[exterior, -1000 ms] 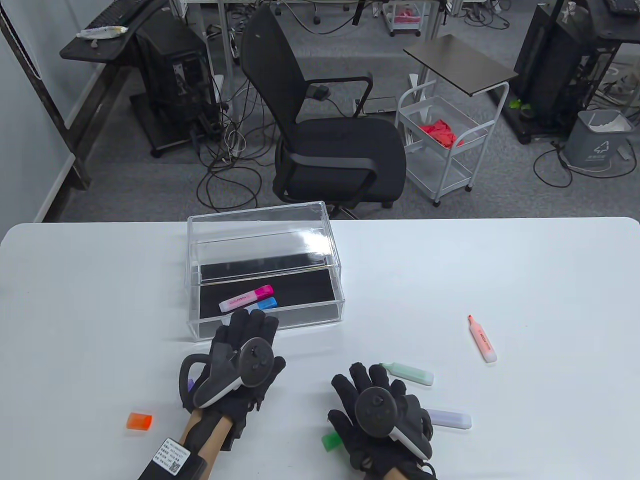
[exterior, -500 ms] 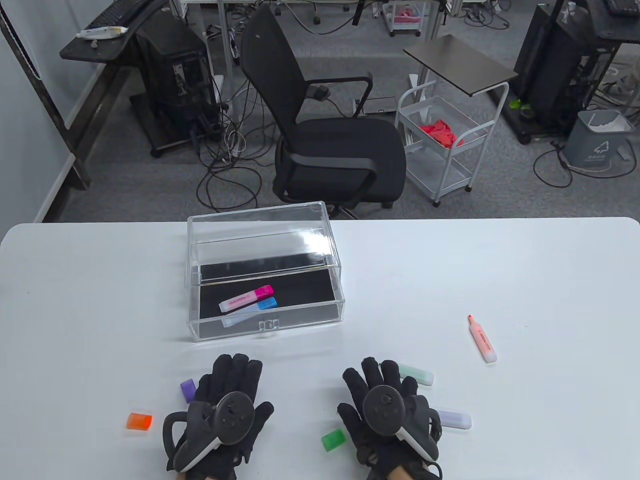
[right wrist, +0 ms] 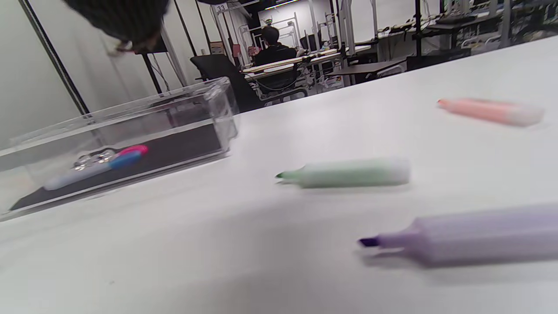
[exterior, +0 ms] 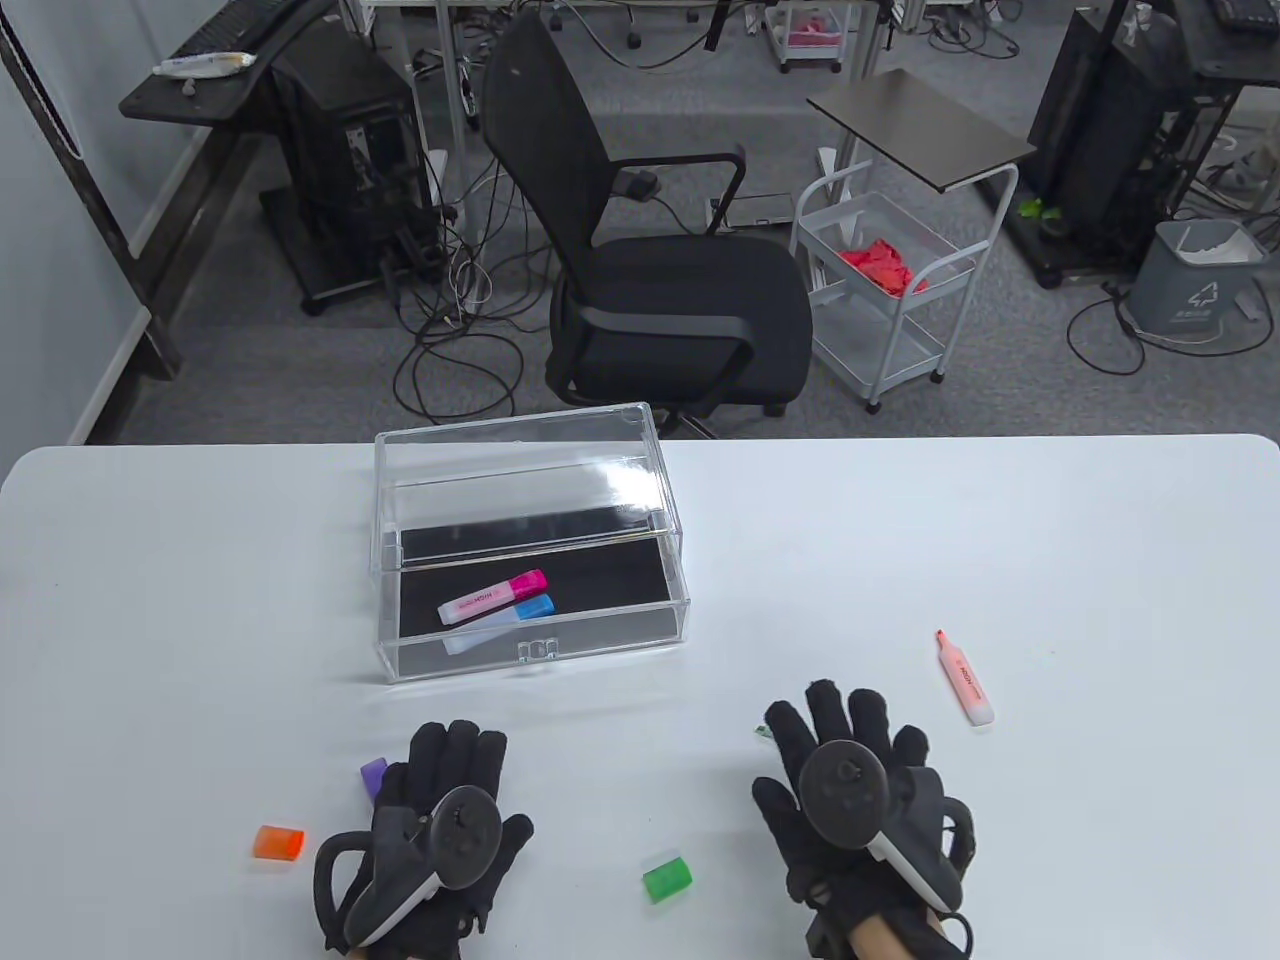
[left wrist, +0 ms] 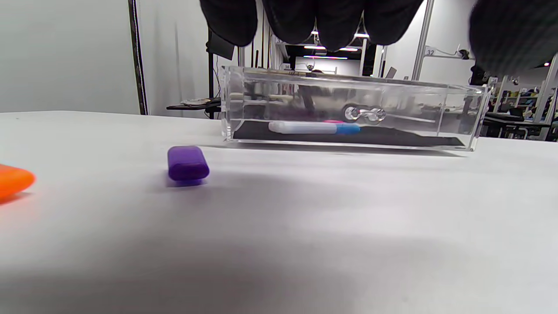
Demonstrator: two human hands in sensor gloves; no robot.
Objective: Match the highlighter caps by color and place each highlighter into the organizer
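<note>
A white counter (exterior: 1050,560) fills the lower half of the table view, with a clear organizer (exterior: 528,545) standing left of centre, its black-lined drawer pulled toward the bottom edge. In the drawer lie a pink-capped highlighter (exterior: 494,597) and, just below and touching it, a blue-capped highlighter (exterior: 520,612), both slanting up to the right. The left hand (exterior: 445,820) sits at the lower left of the frame, palm down, fingers straight and close together, holding nothing; in the left wrist view its fingertips (left wrist: 335,22) hang above the counter without touching it. A purple cap (exterior: 373,775) lies just beside that hand's upper left edge, and the left wrist view shows it alone on the counter in front of the organizer. An orange cap (exterior: 279,842) lies further to the left, apart from the hand. A green cap (exterior: 667,877) rests near the bottom centre, between the two hands and touching neither. The right hand (exterior: 850,790) is at the lower right, palm down with fingers spread and straight, gripping nothing. It hides two uncapped highlighters from the table view, apart from a small green tip at its upper left edge; the right wrist view shows a green highlighter (right wrist: 348,173) and, nearer the camera, a purple highlighter (right wrist: 471,240) lying flat on the counter, tips pointing left. An uncapped orange highlighter (exterior: 965,678) lies to the upper right of the right hand, apart from it, tip toward the top of the frame.
</note>
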